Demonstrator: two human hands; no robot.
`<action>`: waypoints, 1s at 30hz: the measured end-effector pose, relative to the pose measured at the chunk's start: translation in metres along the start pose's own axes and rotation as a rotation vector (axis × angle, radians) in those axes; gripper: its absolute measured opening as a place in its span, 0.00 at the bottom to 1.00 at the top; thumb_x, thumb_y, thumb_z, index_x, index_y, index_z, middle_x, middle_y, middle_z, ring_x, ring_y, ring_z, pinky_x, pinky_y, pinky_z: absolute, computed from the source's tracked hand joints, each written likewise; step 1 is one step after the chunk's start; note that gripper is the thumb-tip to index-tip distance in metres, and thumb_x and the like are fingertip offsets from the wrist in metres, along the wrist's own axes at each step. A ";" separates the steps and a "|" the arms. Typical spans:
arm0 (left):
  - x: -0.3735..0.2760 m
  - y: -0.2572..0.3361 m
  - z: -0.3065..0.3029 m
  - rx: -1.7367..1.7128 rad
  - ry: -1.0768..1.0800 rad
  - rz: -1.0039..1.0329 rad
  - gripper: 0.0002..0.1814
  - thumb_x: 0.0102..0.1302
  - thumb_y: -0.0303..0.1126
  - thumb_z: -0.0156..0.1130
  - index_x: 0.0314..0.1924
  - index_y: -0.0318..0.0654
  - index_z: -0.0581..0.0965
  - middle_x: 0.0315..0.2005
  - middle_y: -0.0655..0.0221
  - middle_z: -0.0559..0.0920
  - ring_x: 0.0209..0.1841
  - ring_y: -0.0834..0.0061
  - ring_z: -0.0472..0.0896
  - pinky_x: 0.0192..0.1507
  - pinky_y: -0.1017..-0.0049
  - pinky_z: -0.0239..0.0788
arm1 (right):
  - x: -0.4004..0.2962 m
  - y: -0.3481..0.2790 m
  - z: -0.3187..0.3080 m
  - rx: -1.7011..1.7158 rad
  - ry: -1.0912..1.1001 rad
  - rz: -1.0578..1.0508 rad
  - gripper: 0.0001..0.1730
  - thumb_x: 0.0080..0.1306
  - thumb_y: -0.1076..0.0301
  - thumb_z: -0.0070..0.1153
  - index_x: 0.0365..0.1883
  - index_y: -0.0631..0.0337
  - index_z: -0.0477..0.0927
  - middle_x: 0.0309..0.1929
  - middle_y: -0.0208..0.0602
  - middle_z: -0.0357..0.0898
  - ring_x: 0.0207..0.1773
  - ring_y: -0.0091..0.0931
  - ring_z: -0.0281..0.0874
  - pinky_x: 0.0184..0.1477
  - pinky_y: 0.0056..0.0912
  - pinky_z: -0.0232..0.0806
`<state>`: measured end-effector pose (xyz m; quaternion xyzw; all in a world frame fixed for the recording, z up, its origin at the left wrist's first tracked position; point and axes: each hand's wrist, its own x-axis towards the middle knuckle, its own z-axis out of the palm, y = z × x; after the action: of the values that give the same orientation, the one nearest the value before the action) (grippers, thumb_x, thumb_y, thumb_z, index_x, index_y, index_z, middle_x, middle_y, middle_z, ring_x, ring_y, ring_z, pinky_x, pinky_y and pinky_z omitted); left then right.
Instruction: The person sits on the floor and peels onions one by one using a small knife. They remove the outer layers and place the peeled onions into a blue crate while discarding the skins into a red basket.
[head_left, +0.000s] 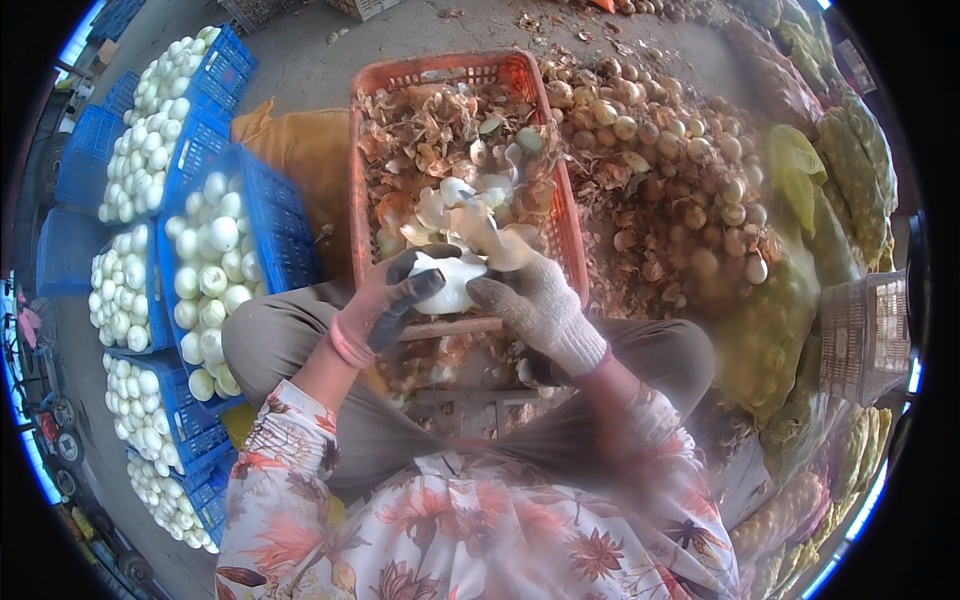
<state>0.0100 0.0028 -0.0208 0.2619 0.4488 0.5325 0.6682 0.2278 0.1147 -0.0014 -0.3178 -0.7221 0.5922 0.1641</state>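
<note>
A white peeled onion (447, 286) is gripped by my left hand (390, 291), which wears a pink glove with dark-coated fingers. Against the onion's right side rests my right hand (541, 301) in a whitish knit glove. Between its thumb and fingers is a pale, blurred piece of onion skin (480, 229); whether it is still joined to the onion I cannot tell. Both hands are over the near end of a red plastic crate (358, 187), which holds brown onion peels (427, 124) and paler layers of skin.
Blue crates (281, 217) filled with peeled onions (223, 234) stand on the left. Unpeeled onions (667, 150) and loose skins lie heaped on the floor to the right. Beyond them are filled mesh sacks (765, 337) and a slatted plastic crate (862, 337). An orange-brown sack (307, 150) lies left of the red crate.
</note>
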 end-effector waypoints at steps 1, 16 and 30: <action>0.000 0.001 0.003 0.018 0.007 -0.001 0.39 0.68 0.47 0.75 0.68 0.25 0.74 0.61 0.57 0.82 0.63 0.67 0.82 0.65 0.65 0.75 | 0.001 0.005 0.001 0.090 -0.021 0.026 0.24 0.73 0.64 0.66 0.64 0.64 0.79 0.44 0.30 0.84 0.46 0.19 0.79 0.51 0.28 0.75; 0.002 0.010 0.007 0.016 -0.075 -0.054 0.44 0.64 0.46 0.79 0.72 0.32 0.68 0.62 0.63 0.78 0.66 0.70 0.77 0.65 0.70 0.74 | 0.003 -0.011 -0.002 0.222 -0.102 -0.135 0.30 0.70 0.62 0.69 0.68 0.61 0.77 0.45 0.25 0.79 0.44 0.16 0.74 0.46 0.22 0.71; 0.001 0.011 0.008 -0.498 0.079 0.021 0.34 0.78 0.58 0.56 0.67 0.35 0.73 0.54 0.57 0.84 0.53 0.59 0.87 0.52 0.56 0.84 | 0.015 0.003 -0.018 -0.251 0.416 -0.008 0.10 0.71 0.68 0.64 0.46 0.64 0.81 0.35 0.44 0.83 0.35 0.36 0.83 0.39 0.40 0.75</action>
<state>0.0116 0.0080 -0.0085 0.0727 0.3266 0.6436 0.6884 0.2290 0.1384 -0.0016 -0.4480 -0.7418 0.4191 0.2708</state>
